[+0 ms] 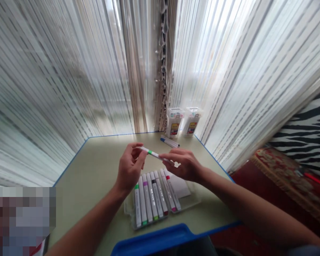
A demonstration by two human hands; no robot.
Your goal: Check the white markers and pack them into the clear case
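Marker point(154, 154) pinched near both ends, left hand point(129, 165) and right hand point(185, 164) closed to its thickness — axis crosswise between them. Open case point(189, 202) bodyward of grip, row point(150, 199) near-perpendicular.

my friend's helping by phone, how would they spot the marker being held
Find the pale, blue-edged table, then the clear case of markers. Just above in view, a white, green-banded marker spans left hand and right hand: the only one held.
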